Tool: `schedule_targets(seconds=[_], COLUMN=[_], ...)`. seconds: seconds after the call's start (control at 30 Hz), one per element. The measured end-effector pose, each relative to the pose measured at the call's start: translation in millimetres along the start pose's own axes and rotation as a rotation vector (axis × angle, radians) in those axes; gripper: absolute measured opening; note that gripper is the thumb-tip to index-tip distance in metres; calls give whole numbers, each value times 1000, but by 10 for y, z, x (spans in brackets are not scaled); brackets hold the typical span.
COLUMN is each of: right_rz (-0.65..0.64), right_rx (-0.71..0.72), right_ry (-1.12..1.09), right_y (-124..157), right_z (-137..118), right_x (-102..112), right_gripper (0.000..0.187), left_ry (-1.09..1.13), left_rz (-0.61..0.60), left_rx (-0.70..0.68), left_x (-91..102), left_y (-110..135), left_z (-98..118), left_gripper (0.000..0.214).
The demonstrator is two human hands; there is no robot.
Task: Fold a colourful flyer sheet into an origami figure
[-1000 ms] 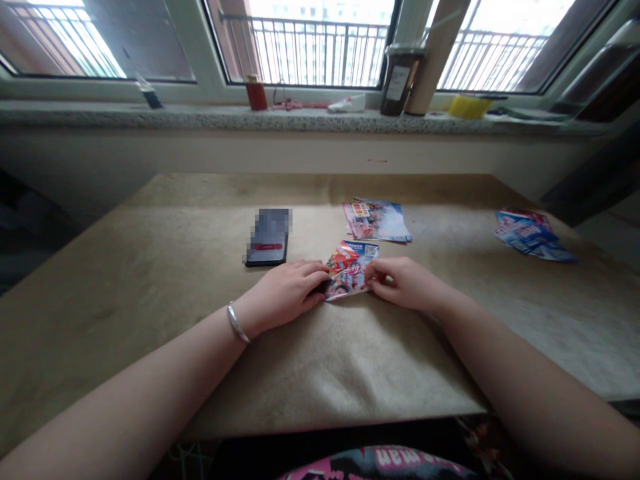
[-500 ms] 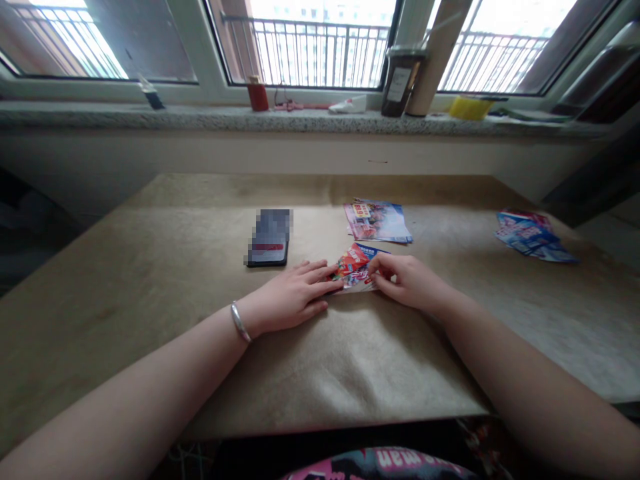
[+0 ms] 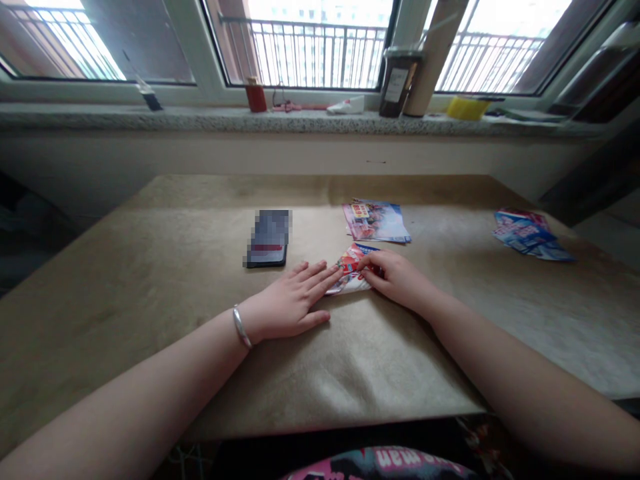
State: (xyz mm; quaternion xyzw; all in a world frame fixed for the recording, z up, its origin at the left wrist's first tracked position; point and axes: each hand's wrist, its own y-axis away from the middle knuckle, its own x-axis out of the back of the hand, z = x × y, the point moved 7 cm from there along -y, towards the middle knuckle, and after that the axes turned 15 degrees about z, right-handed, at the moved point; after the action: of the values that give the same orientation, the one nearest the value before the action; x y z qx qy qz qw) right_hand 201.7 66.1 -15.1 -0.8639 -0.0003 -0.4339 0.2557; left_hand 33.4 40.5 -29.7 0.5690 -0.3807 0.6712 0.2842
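Hands, pair: left hand [image 3: 293, 303] flat, fingers spread, tips pinning folded leaflet [image 3: 349, 281] to desk [image 3: 150, 267], mid-front near phone [image 3: 269, 238]; right hand [image 3: 400, 280] curled on turned-over flap, pinch or press indiscernible; advisable: match edges before creasing outward.

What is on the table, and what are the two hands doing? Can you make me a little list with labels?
left hand: flat, fingertips pressing the folded leaflet
right hand: fingers curled on the leaflet's upper edge
phone: left of the leaflet, apart
leaflet stack: just behind it
blue leaflets: far right
table: tan cover
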Motion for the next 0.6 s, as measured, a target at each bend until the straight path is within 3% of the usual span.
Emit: schedule_targets(seconds=[0.6], right_rz=[76], right_rx=[-34], right_ry=[56], right_y=[-62], right_z=[41], right_x=[-18], right_gripper=[9], left_ry=[-19], left_rz=[-62], left_rx=[-2], left_x=[26], left_y=[-17], left_z=[63], left_gripper=[68])
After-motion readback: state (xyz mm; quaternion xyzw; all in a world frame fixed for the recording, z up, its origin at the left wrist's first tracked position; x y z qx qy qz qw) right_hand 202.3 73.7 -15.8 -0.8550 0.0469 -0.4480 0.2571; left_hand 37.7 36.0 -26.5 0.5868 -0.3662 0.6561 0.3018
